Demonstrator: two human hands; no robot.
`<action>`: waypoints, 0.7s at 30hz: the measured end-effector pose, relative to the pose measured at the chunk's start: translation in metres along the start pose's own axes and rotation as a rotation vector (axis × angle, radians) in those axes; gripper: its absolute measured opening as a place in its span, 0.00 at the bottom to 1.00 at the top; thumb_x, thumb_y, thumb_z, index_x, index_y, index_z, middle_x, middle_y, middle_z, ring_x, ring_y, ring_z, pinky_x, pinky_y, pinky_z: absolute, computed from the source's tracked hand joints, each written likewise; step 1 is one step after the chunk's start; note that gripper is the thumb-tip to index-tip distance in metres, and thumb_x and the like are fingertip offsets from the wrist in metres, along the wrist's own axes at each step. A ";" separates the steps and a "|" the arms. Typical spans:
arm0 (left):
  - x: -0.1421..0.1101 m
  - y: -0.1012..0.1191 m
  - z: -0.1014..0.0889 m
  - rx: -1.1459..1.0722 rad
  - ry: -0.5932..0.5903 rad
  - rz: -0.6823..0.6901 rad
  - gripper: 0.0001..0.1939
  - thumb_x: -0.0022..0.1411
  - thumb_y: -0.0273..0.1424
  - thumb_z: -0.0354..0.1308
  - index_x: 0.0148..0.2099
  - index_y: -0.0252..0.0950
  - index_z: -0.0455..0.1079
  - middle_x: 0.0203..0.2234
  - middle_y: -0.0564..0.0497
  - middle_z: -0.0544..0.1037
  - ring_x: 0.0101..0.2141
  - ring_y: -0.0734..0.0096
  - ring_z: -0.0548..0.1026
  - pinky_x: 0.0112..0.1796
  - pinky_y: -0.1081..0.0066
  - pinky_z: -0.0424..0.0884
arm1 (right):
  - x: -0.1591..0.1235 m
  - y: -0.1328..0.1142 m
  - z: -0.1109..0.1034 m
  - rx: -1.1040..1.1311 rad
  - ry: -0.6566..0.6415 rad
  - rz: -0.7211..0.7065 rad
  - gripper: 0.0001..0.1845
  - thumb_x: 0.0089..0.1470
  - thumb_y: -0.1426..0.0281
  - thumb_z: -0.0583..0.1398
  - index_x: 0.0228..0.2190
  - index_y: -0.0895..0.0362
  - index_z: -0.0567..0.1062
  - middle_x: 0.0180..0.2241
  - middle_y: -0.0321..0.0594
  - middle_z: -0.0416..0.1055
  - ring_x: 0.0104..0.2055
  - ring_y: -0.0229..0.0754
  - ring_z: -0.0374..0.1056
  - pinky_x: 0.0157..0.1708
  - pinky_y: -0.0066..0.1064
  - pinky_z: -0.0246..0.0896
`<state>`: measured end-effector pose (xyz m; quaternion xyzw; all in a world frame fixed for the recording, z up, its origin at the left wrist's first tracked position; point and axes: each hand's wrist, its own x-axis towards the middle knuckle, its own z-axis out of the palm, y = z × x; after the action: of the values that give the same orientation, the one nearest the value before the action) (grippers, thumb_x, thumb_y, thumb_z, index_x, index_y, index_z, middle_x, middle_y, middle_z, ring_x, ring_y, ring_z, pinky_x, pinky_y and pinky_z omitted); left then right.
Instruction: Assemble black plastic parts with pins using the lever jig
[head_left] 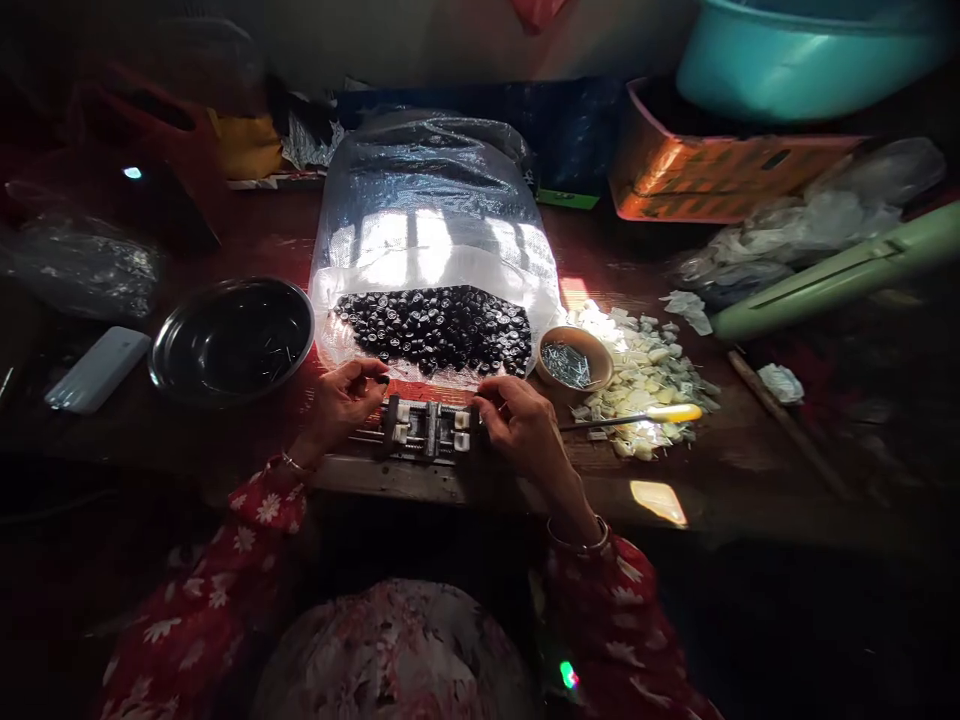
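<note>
My left hand (341, 402) is closed in a pinch, with a small black round piece (384, 380) at the fingertips. It is beside the left end of a small metal fixture (433, 432) with white blocks, which lies at the table's front edge. At the fixture's right end, my right hand (519, 422) is also pinched; what its fingertips hold is too dark to make out. Just beyond both hands, many black round pieces (442, 325) lie on a clear plastic bag (435, 190). A yellow-handled tool (675, 413) with a thin dark shaft reaches toward my right wrist.
A brown bowl of metal pins (566, 364) stands beside a pile of whitish pieces (649, 375). To the left are a steel bowl (169, 345) and a white phone-like object (99, 368). An orange basket (735, 170), a teal basin (795, 65) and a green tube (847, 268) are on the right.
</note>
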<state>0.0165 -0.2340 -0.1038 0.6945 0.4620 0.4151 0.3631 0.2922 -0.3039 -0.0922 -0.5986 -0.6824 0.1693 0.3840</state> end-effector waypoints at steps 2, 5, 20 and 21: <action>-0.013 0.008 0.004 -0.015 -0.037 0.022 0.12 0.65 0.34 0.64 0.49 0.37 0.79 0.27 0.54 0.77 0.25 0.76 0.69 0.26 0.74 0.66 | -0.015 -0.009 -0.002 -0.015 -0.025 -0.023 0.03 0.64 0.68 0.60 0.39 0.53 0.76 0.39 0.43 0.78 0.42 0.48 0.72 0.44 0.39 0.65; -0.030 0.016 0.010 0.055 -0.048 0.169 0.07 0.68 0.33 0.63 0.46 0.39 0.80 0.37 0.49 0.82 0.37 0.68 0.78 0.39 0.68 0.75 | -0.034 -0.018 0.001 -0.051 -0.062 -0.027 0.03 0.65 0.69 0.60 0.39 0.52 0.76 0.39 0.43 0.77 0.43 0.49 0.71 0.45 0.40 0.65; -0.055 0.009 0.028 0.583 -0.067 0.416 0.07 0.64 0.28 0.60 0.43 0.42 0.78 0.47 0.44 0.77 0.48 0.56 0.75 0.49 0.57 0.77 | -0.053 -0.021 0.030 -0.360 -0.036 -0.080 0.08 0.71 0.67 0.57 0.40 0.53 0.77 0.37 0.42 0.75 0.42 0.49 0.66 0.43 0.39 0.56; -0.054 0.009 0.028 0.600 -0.068 0.428 0.06 0.64 0.28 0.61 0.43 0.42 0.78 0.47 0.44 0.76 0.48 0.56 0.75 0.49 0.57 0.76 | -0.055 -0.021 0.031 -0.363 -0.021 -0.088 0.09 0.72 0.67 0.57 0.39 0.53 0.77 0.37 0.42 0.75 0.42 0.49 0.65 0.43 0.39 0.55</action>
<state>0.0323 -0.2915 -0.1195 0.8646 0.3949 0.3043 0.0634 0.2547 -0.3532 -0.1159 -0.6256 -0.7312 0.0327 0.2698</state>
